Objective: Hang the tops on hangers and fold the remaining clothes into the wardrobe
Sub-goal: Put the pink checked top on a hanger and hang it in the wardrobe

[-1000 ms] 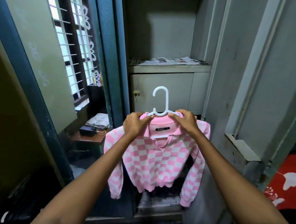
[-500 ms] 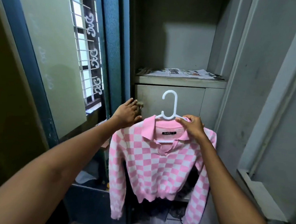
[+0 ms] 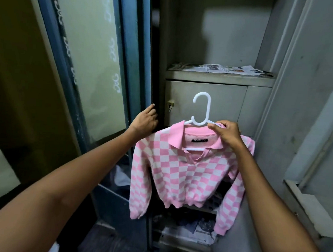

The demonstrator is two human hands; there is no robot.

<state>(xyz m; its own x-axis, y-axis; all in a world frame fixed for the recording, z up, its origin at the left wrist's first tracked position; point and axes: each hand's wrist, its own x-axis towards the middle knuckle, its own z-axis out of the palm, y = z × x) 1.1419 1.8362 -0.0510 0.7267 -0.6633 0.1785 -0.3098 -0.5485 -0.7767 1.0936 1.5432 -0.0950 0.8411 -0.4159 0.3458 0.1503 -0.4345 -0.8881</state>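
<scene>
1. While the right hand [image 3: 227, 135] pinches the white hanger [image 3: 200, 113] at its shoulder, the pink checked top [image 3: 186, 172] hangs on it before the open wardrobe [image 3: 213, 78], sleeves free.
2. Left hand [image 3: 145, 120] curls its fingers round the edge of the blue door [image 3: 134, 65] at left.
3. Open room shows above the shelf, far side.
4. A black neck label [image 3: 199, 140] carries writing too small to read.
5. Newspaper [image 3: 220, 68] lines the shelf; crumpled clothes [image 3: 198, 223] lie low, near the hem.
</scene>
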